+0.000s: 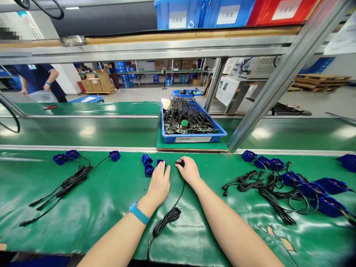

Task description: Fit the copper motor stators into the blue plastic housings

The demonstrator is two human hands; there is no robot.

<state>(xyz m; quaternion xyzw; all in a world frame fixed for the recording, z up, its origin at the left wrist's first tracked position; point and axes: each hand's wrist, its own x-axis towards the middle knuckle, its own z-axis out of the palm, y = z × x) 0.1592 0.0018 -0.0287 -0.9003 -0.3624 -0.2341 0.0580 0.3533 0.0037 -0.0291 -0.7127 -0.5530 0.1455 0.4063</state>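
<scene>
My right hand (189, 171) pinches a small circuit board (180, 161) at the end of a black cable. That cable runs down the green mat to a tied coil (167, 221) between my forearms. My left hand (160, 183), wearing a teal wristband, has its fingers stretched out and its thumb apart. Its fingertips are at a blue plastic housing (160, 162), which they partly cover; whether they touch it I cannot tell. Just left of it are two more blue housings, one upper (147, 159) and one lower (149, 170).
A blue tray (194, 139) full of wired circuit boards stands behind my hands. Cabled blue housings lie left (115, 155) and right (292, 178). A metal post (278, 74) slants at right, below a shelf with bins (178, 15). A person (39, 79) stands across the line.
</scene>
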